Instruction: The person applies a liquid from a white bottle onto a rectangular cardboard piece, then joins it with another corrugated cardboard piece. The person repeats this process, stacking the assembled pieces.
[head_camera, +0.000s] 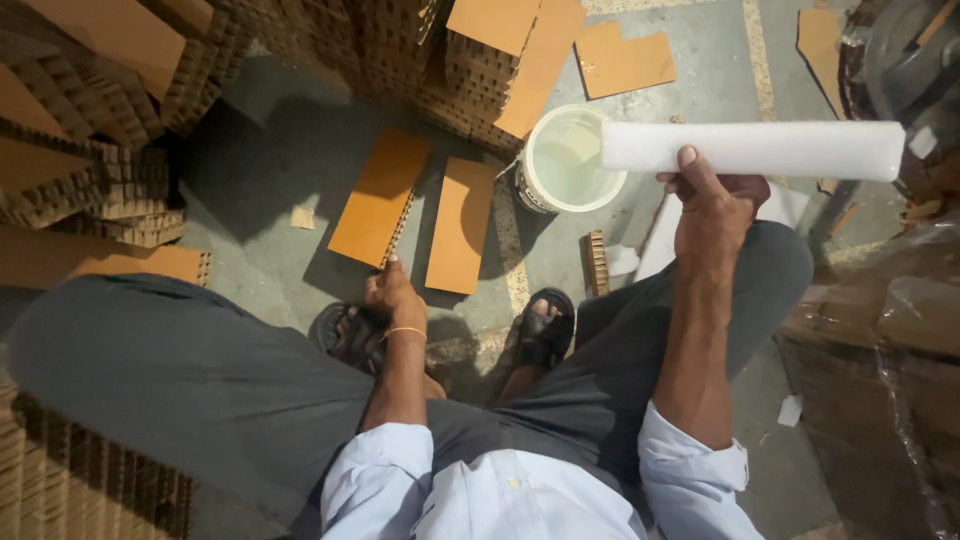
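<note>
- Head view: right hand (715, 205) grips a white foam bar (752, 148) held over the white bucket (565, 160).
- Left hand (393, 292), fingers curled, touches the nearer brown honeycomb board (380, 197) on the floor (270, 170); this looks like the pick-up step, and lifting needs a firmer pinch.

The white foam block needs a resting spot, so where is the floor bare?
Bare floor lies left of the brown panel, below the honeycomb stacks. The strip between the bucket and feet is cluttered.
</note>
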